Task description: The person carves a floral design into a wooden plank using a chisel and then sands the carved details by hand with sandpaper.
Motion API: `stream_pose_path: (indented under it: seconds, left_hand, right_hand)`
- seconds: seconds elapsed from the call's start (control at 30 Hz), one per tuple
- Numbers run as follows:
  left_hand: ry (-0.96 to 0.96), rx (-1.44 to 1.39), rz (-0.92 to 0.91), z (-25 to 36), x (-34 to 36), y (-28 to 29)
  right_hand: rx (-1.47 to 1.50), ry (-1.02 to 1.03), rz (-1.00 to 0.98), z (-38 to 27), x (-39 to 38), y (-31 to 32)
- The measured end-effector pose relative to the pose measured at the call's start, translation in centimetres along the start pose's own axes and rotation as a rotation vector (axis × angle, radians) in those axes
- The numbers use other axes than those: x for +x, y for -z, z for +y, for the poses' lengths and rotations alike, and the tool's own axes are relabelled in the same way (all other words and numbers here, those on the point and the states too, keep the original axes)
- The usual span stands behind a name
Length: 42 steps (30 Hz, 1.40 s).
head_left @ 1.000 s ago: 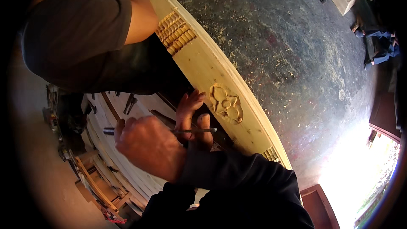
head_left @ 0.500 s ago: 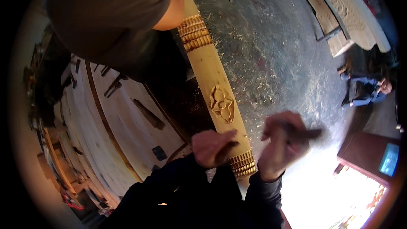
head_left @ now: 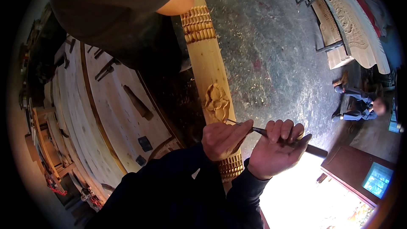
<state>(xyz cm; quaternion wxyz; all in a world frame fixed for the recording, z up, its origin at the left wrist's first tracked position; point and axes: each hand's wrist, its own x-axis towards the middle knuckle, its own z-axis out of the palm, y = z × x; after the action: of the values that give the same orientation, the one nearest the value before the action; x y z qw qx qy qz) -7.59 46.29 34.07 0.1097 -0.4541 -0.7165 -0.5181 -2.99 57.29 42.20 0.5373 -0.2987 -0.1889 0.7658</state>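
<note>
A long pale wooden beam (head_left: 206, 61) runs from the top towards my body. On its face is a carved flower (head_left: 217, 103), with bands of rounded notches above and below. My right hand (head_left: 273, 154) grips the dark handle of a carving chisel (head_left: 259, 131), whose butt sticks out past the palm. My left hand (head_left: 222, 140) is closed over the beam, thumb and fingers pinching the thin metal shank. The chisel's tip lies beside the lower right edge of the flower; whether it touches the wood I cannot tell.
A person in a brown top (head_left: 110, 12) bends over the beam's far end. Pale planks (head_left: 106, 118) at left carry a wooden block (head_left: 137, 102) and dark tools. Carved panels (head_left: 352, 21) and a seated person (head_left: 358, 101) are at right.
My right hand has turned and come down beside my left, bringing the chisel to the flower's lower edge. My left hand has shifted up and right onto the shank.
</note>
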Motion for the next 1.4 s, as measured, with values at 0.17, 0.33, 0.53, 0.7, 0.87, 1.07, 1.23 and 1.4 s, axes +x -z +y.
stream_pose_path:
  seconds: [0.17, 0.33, 0.53, 0.7, 0.87, 1.07, 1.23, 1.4]
  left_hand:
    - [0.025, 0.051, -0.038, -0.5, -1.1, -1.0]
    - [0.060, 0.180, -0.209, -0.1, -0.3, -0.5]
    - [-0.013, 0.288, -0.200, -0.7, -0.4, -1.3]
    - [0.059, 0.257, -0.213, -0.3, -0.1, -1.2]
    - [0.072, 0.249, -0.221, -0.4, -0.2, -1.4]
    - [0.104, 0.265, -0.277, 0.1, 0.1, -1.1]
    - [0.100, 0.233, -0.252, -0.1, -0.1, -1.3]
    - [0.050, 0.284, -0.275, -0.4, -0.3, -1.4]
  right_hand:
    - [0.081, -0.155, -0.129, -0.7, 2.7, 3.0]
    - [0.085, -0.132, -0.093, 0.1, 3.3, 3.2]
    - [0.114, -0.165, -0.123, 0.9, 4.0, 4.2]
    - [0.037, -0.165, -0.095, 1.6, 4.0, 3.7]
    - [-0.008, -0.157, -0.116, 1.8, 4.1, 3.9]
    - [-0.039, -0.145, -0.087, 1.9, 4.1, 3.6]
    - [-0.037, -0.155, -0.090, 1.9, 4.1, 3.6]
    - [-0.068, -0.147, -0.040, 2.0, 4.0, 3.4]
